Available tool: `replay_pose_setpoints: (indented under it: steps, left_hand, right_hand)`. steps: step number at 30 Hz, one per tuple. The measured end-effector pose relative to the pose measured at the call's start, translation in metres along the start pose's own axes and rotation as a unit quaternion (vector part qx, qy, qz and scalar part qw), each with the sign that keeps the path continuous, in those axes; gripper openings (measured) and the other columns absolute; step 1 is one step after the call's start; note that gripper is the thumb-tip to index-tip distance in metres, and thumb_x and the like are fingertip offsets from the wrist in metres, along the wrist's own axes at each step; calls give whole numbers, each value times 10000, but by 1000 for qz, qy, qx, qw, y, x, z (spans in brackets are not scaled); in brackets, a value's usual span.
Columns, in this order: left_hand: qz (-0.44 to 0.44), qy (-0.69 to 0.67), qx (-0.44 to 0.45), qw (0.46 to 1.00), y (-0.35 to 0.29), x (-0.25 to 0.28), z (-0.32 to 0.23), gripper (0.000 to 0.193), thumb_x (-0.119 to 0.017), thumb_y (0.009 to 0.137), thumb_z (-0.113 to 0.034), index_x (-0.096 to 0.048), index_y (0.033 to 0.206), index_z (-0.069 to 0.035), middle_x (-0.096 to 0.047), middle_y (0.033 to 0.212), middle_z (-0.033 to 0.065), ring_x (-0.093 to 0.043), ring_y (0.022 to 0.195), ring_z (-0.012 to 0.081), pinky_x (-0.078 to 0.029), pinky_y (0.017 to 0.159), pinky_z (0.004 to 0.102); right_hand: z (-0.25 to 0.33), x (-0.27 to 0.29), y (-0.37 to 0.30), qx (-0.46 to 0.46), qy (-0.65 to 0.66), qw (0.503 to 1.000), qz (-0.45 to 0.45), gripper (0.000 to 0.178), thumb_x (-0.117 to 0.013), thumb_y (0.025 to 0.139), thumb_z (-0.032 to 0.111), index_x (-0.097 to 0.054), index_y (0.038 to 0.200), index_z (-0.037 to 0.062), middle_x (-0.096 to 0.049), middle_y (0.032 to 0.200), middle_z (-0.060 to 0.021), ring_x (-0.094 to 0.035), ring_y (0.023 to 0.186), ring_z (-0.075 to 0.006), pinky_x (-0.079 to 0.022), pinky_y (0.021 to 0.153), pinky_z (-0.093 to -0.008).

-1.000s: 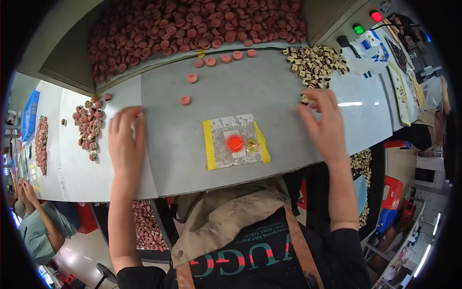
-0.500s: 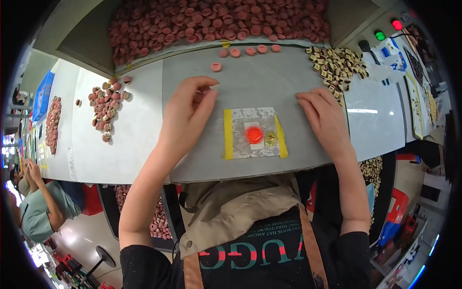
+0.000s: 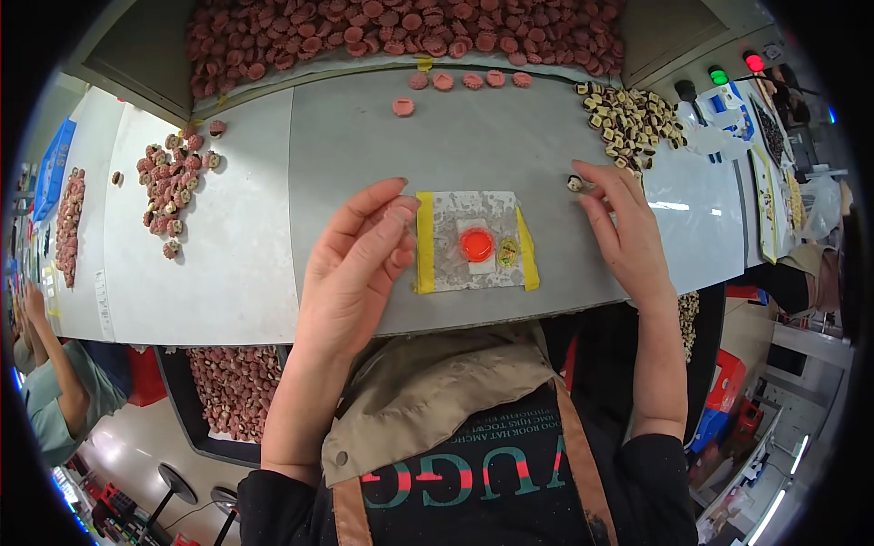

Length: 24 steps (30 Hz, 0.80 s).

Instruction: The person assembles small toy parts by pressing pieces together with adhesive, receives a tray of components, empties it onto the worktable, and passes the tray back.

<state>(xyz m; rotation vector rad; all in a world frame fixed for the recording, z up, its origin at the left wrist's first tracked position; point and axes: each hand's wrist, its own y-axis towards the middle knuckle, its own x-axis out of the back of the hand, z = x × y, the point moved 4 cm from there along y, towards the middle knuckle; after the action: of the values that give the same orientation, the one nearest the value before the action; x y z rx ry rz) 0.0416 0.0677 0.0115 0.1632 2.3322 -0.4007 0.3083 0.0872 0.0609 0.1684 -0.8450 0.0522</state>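
My right hand point(image 3: 628, 227) pinches a small cream-and-dark piece point(image 3: 574, 184) between thumb and forefinger, just left of the pile of similar pieces point(image 3: 628, 123). My left hand point(image 3: 350, 264) is curled with its thumb near the forefinger, beside the left edge of a taped-down mat point(image 3: 444, 268). Whatever those left fingers hold, if anything, is too small to make out. On the mat sits a bright red round holder point(image 3: 476, 244), with a small yellow-green oval sticker point(image 3: 508, 252) to its right. A lone pink scalloped cap point(image 3: 403, 107) lies beyond my left hand.
Several pink caps point(image 3: 472, 80) line the table's back, before a large heap of caps point(image 3: 391, 32). Assembled pink-and-cream pieces point(image 3: 168, 187) are piled at left. A dark bin of pieces point(image 3: 235, 391) stands below the table edge. A co-worker's arm point(image 3: 55, 355) shows far left.
My right hand has picked up a small cream-and-dark piece. My left hand has come nearer, down toward the mat's left edge, its fingers curling. The view has shifted slightly.
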Motion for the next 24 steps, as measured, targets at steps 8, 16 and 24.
replay_pose_setpoints:
  steps: [8,16,24]
  left_hand:
    - [0,13,-10,1000,-10,6,-3,349,-576,951,-110,-529,1285,-21,-588,1182,41,-568,1006,109,-448,893,246]
    - [21,-10,20,1000,-12,-2,9,365,-552,957,-85,-495,1315,-41,-579,1199,66,-589,987,110,-475,881,246]
    - [22,13,16,1000,-14,3,11,337,-542,976,-144,-503,1293,-36,-604,1125,48,-583,977,106,-472,877,241]
  right_hand:
    - [8,-19,8,60,-87,994,14,172,-597,892,63,-621,1058,27,-594,963,-107,-582,841,-242,-470,749,-313]
    - [14,-11,-4,42,-97,994,11,167,-627,872,62,-619,1031,9,-592,916,-97,-587,803,-213,-475,734,-307]
    - [69,-53,-13,143,-4,986,90,190,-694,805,49,-633,982,21,-593,900,-94,-585,789,-243,-486,711,-342]
